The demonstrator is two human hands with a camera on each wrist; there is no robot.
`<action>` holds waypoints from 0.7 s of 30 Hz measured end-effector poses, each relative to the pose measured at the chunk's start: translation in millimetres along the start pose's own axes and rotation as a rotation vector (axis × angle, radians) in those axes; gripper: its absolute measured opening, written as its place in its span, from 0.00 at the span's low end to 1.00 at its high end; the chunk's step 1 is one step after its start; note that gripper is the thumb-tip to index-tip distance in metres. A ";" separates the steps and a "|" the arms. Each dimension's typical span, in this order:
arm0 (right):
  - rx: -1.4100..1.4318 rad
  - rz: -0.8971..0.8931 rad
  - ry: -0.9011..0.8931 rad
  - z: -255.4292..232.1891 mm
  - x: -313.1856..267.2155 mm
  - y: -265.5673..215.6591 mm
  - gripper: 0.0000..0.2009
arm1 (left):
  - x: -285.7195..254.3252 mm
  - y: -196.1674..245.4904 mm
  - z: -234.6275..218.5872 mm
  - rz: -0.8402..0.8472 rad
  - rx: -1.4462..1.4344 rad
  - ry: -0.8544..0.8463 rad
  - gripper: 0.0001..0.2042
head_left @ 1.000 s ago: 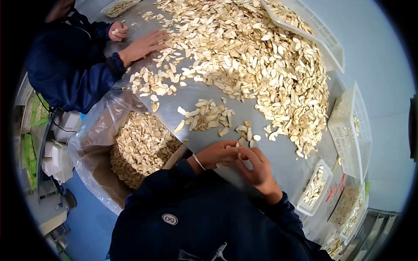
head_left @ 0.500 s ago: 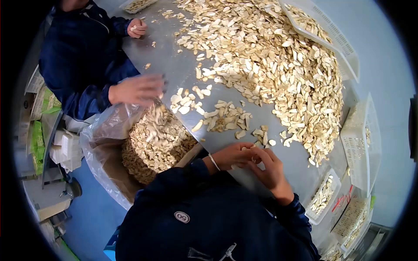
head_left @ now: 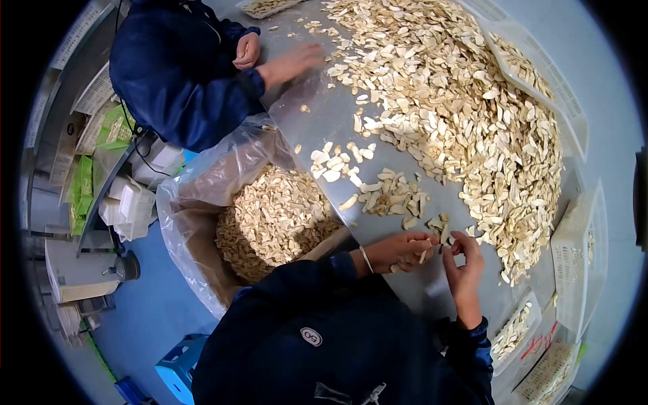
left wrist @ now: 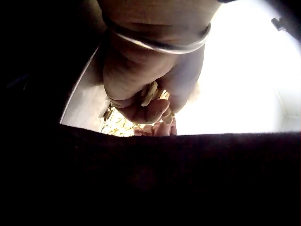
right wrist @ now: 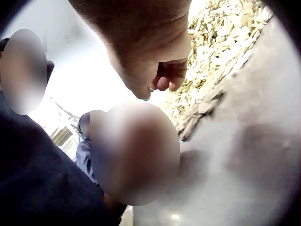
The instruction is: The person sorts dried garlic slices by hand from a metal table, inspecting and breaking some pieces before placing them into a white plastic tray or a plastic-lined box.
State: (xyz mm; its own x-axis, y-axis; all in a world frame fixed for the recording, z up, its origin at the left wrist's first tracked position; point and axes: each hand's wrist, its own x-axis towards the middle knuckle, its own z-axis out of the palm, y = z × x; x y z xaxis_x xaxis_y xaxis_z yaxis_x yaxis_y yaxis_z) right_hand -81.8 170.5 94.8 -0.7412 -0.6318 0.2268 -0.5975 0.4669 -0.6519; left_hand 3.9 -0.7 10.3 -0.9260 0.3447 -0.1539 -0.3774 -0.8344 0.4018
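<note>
My left hand (head_left: pixel 395 253), with a pale band at its wrist, grips several pale dried slices (head_left: pixel 424 256) in curled fingers. One held slice (left wrist: pixel 149 94) shows against the palm in the left wrist view. Close beside it, my right hand (head_left: pixel 466 273) has its thumb and forefinger bent toward each other. A darker slice (head_left: pixel 443 234) shows right at those fingertips; I cannot tell if they pinch it. In the right wrist view the right hand (right wrist: pixel 157 61) has curled fingers. Just beyond both hands lies a small heap of slices (head_left: pixel 391 194) on the metal table (head_left: pixel 324 158).
A large pile of slices (head_left: pixel 466 115) covers the table's far side. Left of me stands a plastic-lined box (head_left: pixel 196 229) of slices (head_left: pixel 277 216). White baskets (head_left: pixel 574 263) and a small tray (head_left: pixel 533 314) line the right edge. Another person's hand (head_left: pixel 293 64) reaches over the table.
My hands were together and are now slightly apart, the right drawn off to the right. The other person's hand swept slices into the box, then moved back over the table. The head view has shifted.
</note>
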 end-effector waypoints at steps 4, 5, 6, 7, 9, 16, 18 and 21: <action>-0.173 0.000 -0.047 -5.4 -9.6 34.5 0.27 | -0.3 -0.2 -6.1 -0.009 -0.055 -0.083 0.15; -0.239 -0.068 -0.068 -4.6 -13.8 41.3 0.30 | -1.3 1.9 -3.8 -0.017 -0.067 -0.089 0.14; -0.305 -0.133 -0.089 -3.5 -18.7 49.5 0.34 | -2.2 3.3 -1.9 -0.059 0.028 -0.096 0.13; -0.278 -0.095 -0.208 -1.5 -22.1 56.4 0.42 | -3.1 3.7 0.3 -0.103 0.122 -0.103 0.13; -0.290 -0.190 -0.278 3.0 -15.1 61.4 0.44 | -5.1 4.6 3.9 -0.188 0.252 -0.163 0.12; -0.176 -0.496 -0.393 72.2 63.9 28.5 0.46 | -21.1 25.1 22.1 -0.318 0.509 -0.384 0.13; -0.150 -0.592 -0.419 104.4 91.7 -1.9 0.45 | -17.0 13.8 11.2 -0.320 0.484 -0.428 0.14; -0.083 -0.736 -0.434 163.5 116.4 -38.3 0.44 | -12.6 12.4 2.5 -0.327 0.573 -0.473 0.13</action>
State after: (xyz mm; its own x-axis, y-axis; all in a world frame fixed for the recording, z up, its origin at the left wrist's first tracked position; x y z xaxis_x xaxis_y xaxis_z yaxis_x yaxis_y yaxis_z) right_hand -95.2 -22.1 27.9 0.0166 -0.9647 0.2630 -0.9134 -0.1216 -0.3886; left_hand 10.9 -14.3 19.5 -0.6190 0.7854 0.0033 -0.4454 -0.3545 0.8222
